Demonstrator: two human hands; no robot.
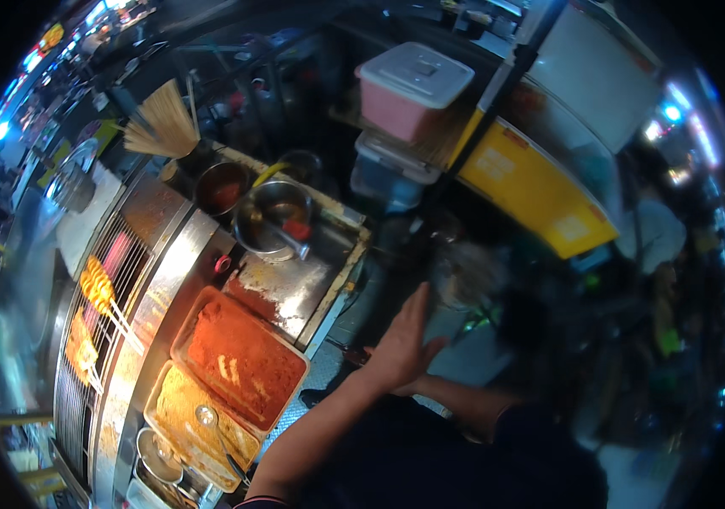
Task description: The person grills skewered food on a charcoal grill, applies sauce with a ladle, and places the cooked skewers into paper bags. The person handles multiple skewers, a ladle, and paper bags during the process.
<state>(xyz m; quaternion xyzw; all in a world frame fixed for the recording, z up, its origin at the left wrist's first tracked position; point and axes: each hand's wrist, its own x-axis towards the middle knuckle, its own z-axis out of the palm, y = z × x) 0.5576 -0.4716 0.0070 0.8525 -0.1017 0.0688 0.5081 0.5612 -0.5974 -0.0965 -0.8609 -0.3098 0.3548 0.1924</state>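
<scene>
My left hand (400, 347) is raised in front of my body, its fingers stretched out, its thumb apart and nothing seen in it. Behind and below it, my right hand (407, 387) is mostly hidden, so what it may hold does not show. A small dark red object (355, 355) is beside the hands, blurred. To their left, a tray of red seasoning powder (241, 356) lies beside a tray of yellowish powder (191, 420) with a long-handled spoon (207, 417) in it. Skewered food (96, 283) and a flat skewered piece (81, 347) lie on the grill grate (73, 382).
A steel pot (273, 219) with a utensil and a pot of red sauce (221, 189) stand on the cart's corner, near bamboo skewers (162, 124). Beyond are a pink lidded box (394, 105) on a clear bin (388, 175), a yellow crate (528, 191) and a dark pole (496, 95).
</scene>
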